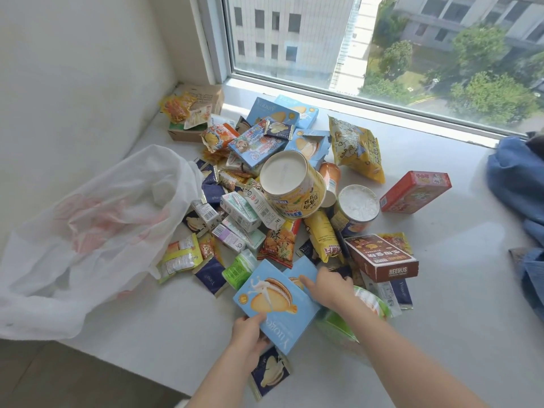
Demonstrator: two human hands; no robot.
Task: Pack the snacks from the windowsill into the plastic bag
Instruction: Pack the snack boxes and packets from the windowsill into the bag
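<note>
Windowsill [441, 334], white, carrying a loose heap of snacks. Landmark: the big yellow tub [290, 187] lying on its side in the middle of the heap.

Left hand [248, 334]: fingers and thumb clamped on the near corner of a light blue biscuit box [273, 301], well toward the viewer from the tub. Box is tilted, far edge raised over the heap.

Right hand [331, 287]: fingers spread and reaching flat onto a second blue box [300, 269] just behind the first; cannot tell whether it grips it (thumb hidden). A green packet [338, 322] lies under the wrist.

Plastic bag [97, 231]: white with red print, crumpled, mouth open toward the heap, left of the tub and touching the nearest small packets.

Right of the tub: a smaller round can [357, 207], then a red box [415, 192] standing apart. Toward the viewer and right of the tub: a brown box [382, 259]. Beyond the tub, toward the window: a yellow bag [356, 148] and more blue boxes [272, 113]. Small milk cartons [238, 212] just left of the tub.

Blue denim cloth [515, 184] at far right.
</note>
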